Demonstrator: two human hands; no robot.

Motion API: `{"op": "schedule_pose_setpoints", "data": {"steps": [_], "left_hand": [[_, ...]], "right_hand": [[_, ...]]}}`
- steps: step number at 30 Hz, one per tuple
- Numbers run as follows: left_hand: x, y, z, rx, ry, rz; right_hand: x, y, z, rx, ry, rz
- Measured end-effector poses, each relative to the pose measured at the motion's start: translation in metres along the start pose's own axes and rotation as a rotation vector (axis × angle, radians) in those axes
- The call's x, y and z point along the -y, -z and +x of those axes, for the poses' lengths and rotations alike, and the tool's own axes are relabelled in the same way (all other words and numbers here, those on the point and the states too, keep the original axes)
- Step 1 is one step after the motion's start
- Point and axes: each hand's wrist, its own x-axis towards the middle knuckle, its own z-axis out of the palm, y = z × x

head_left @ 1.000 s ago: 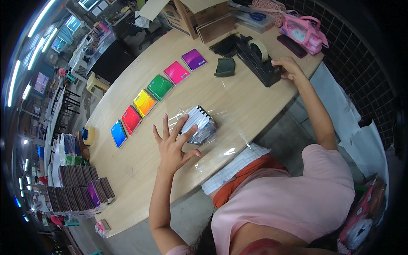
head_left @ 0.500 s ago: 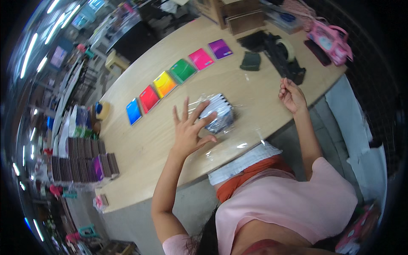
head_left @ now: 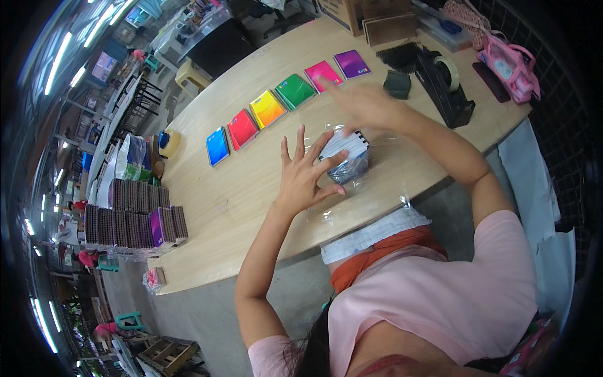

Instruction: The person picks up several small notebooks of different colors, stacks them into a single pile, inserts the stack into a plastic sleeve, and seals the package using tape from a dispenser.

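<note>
A small stack of notebooks (head_left: 353, 164), black spiral binding showing, lies in clear plastic film near the table's front edge. My left hand (head_left: 303, 179) is over its left side with fingers stretched apart, a couple of fingertips touching the top. My right hand (head_left: 364, 105) is smeared by motion above the far side of the stack, so its fingers cannot be read. Beyond it runs a slanting row of small notebooks: blue (head_left: 217, 146), red (head_left: 242, 129), yellow (head_left: 268, 109), green (head_left: 295, 92), pink (head_left: 316, 74) and purple (head_left: 352, 64).
At the right stand a black tape dispenser (head_left: 445, 97), a dark green block (head_left: 397, 84) and a pink pouch (head_left: 510, 69). Cardboard boxes (head_left: 389, 28) sit at the far edge. Stacked notebooks (head_left: 122, 226) and a yellow container (head_left: 168, 144) line the left end of the table (head_left: 213, 213).
My right hand has swung left from beside the tape dispenser to above the wrapped stack. My left hand stays at the stack, fingers still spread. The whole view has shifted slightly.
</note>
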Motion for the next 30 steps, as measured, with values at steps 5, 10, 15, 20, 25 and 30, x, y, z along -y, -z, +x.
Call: {"op": "schedule_pose_setpoints", "data": {"steps": [5, 10, 15, 20, 25, 30], "left_hand": [[-0.018, -0.002, 0.006, -0.125, 0.041, -0.076], [-0.045, -0.009, 0.018, -0.434, 0.188, -0.265], [-0.042, 0.023, 0.056, -0.702, 0.357, -0.934], [0.014, 0.011, 0.055, -0.143, 0.634, -1.055], [-0.006, 0.046, 0.09, -0.393, 0.587, -1.114], [0.002, 0.053, 0.089, -0.447, 0.371, -1.079]], "right_hand": [[0.007, 0.001, -0.013, -0.04, -0.018, 0.055], [-0.025, 0.0, -0.045, -0.25, 0.032, 0.713], [-0.004, -0.044, -0.068, -0.45, 0.263, 0.606], [-0.007, 0.0, -0.072, -0.78, 0.339, 1.269], [0.003, -0.035, -0.075, -0.47, 0.179, 0.437], [0.003, -0.019, -0.067, -0.886, 0.238, 1.116]]}}
